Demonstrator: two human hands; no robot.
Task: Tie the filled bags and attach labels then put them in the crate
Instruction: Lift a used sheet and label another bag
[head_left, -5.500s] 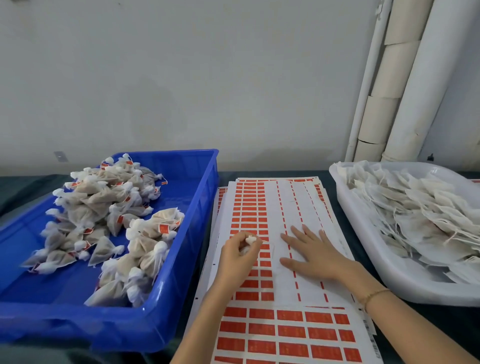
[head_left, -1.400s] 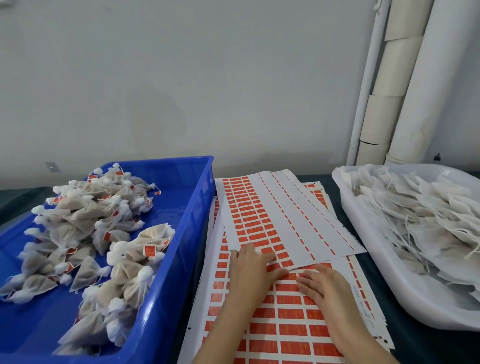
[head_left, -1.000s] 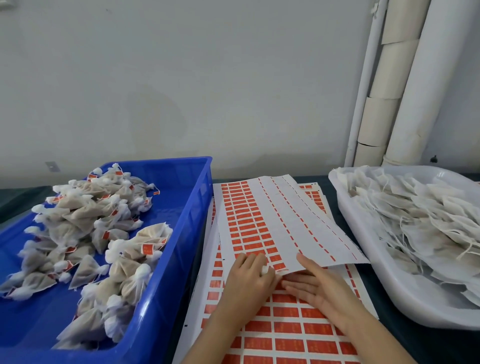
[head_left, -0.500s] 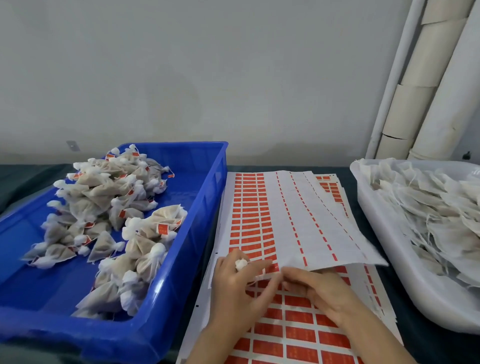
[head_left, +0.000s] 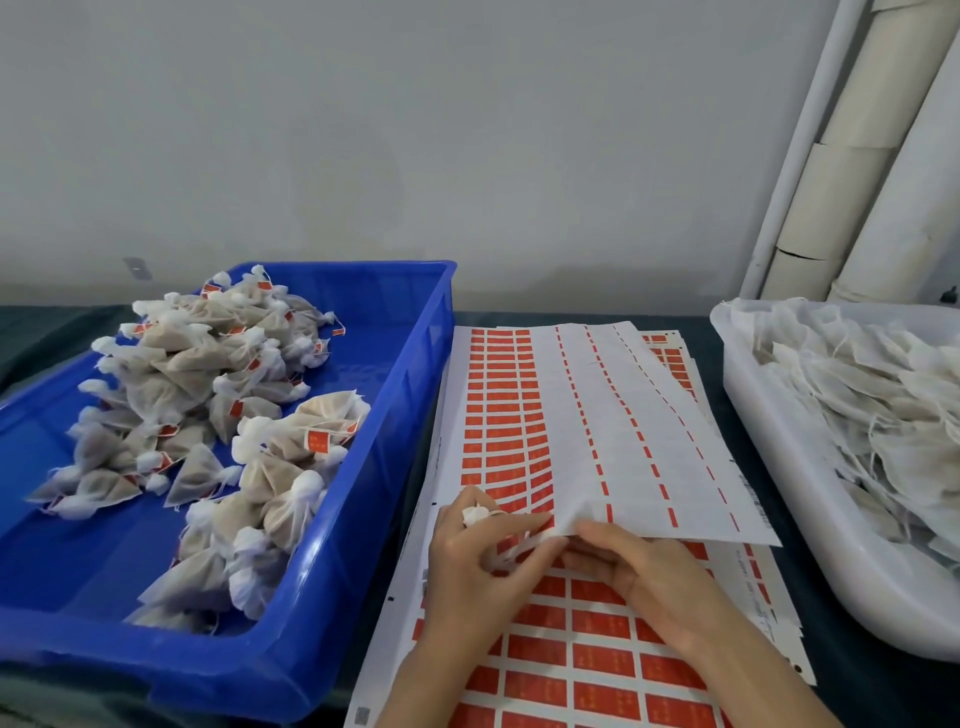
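Head view: the left hand (head_left: 478, 571) curls round a small bag (head_left: 474, 514) just over the label sheets. The right hand (head_left: 644, 571) pinches at the raised near edge of the top sheet (head_left: 597, 431), perhaps on one label; blur hides which. The bag looks light, soft and crushable, so its gathered neck is the best hold. The crate (head_left: 374, 519) wall stands just left, with open room above.

No legible text, brand or number found. The red labels (head_left: 600, 625) on the lower sheet (head_left: 410, 587) carry faint print, too small to read. The red tags (head_left: 318, 441) on the bags (head_left: 270, 483) are likewise unreadable. There are barcode-like marks (head_left: 754, 496) on the top sheet (head_left: 623, 441) and a square code (head_left: 362, 716) at the lower sheet's near corner. Neither can be deciphered.
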